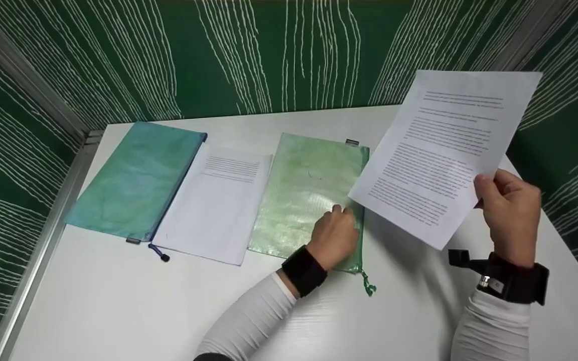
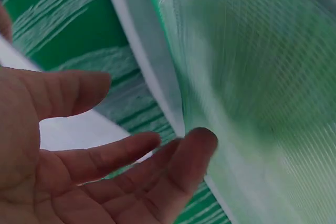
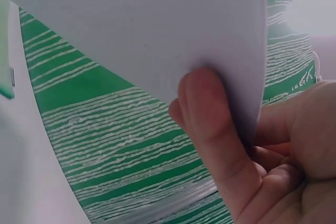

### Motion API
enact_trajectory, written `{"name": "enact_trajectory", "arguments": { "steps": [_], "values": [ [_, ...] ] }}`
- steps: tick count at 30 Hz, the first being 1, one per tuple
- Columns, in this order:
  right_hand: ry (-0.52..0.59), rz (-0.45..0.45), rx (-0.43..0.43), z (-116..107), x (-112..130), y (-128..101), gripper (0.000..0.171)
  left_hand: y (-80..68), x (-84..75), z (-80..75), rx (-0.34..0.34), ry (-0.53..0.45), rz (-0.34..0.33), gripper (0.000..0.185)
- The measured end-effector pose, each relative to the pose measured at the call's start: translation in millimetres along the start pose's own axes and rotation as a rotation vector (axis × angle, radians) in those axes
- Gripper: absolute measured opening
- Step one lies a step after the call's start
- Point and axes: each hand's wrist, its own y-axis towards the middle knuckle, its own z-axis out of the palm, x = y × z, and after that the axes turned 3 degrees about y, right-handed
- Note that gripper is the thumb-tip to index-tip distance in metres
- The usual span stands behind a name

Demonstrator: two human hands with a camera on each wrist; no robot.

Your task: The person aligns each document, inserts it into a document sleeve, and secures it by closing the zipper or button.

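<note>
White printed sheet (image 1: 444, 155) pinched — right hand (image 1: 510, 215); left hand (image 1: 336, 238) on green pouch (image 1: 304, 190).

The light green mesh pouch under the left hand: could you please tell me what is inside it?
The light green mesh pouch lies flat on the white table; nothing shows through its mesh. The left hand rests on its near right corner, hiding that part.
</note>
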Motion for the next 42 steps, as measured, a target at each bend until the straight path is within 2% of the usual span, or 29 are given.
{"name": "enact_trajectory", "arguments": {
  "steps": [4,7,10,13,17,19,22,25,30,36,39,42],
  "values": [
    [0.055,0.02,-0.03,-4,-3,4,0.023,3.9,-18.3,12.1,0.002,0.24,0.007,0.037],
    [0.095,0.031,-0.049,-7,-4,5,0.02,5.9,-30.0,19.0,0.04,0.429,0.023,0.051],
    [0.115,0.036,-0.061,-11,-5,6,0.02,5.4,-40.0,25.0,0.068,0.595,0.039,0.047],
    [0.123,0.041,-0.072,-15,-5,6,0.021,3.7,-46.3,30.1,0.066,0.702,0.039,0.034],
    [0.124,0.061,-0.086,-19,-4,6,0.025,5.7,-47.0,33.4,0.063,0.754,0.065,0.027],
    [0.134,0.074,-0.093,-22,-4,6,0.026,8.5,-44.2,32.6,0.066,0.716,0.081,0.023],
    [0.162,0.083,-0.103,-24,-4,6,0.025,12.9,-37.3,31.2,0.055,0.605,0.091,0.016],
    [0.188,0.077,-0.111,-26,-5,6,0.022,14.5,-29.8,30.7,0.006,0.503,0.099,0.014],
    [0.193,0.08,-0.121,-29,-6,7,0.021,11.7,-20.9,30.8,-0.121,0.37,0.075,0.022],
    [0.204,0.102,-0.129,-33,-6,8,0.018,3.7,-10.3,27.5,-0.203,0.127,0.053,0.04],
    [0.277,0.094,-0.131,-35,-8,7,0.015,-0.1,-4.6,22.7,-0.248,0.047,0.047,0.048],
    [0.399,0.08,-0.118,-37,-9,5,0.015,-2.6,0.8,13.8,-0.28,-0.06,0.029,0.05]
  ]
}}
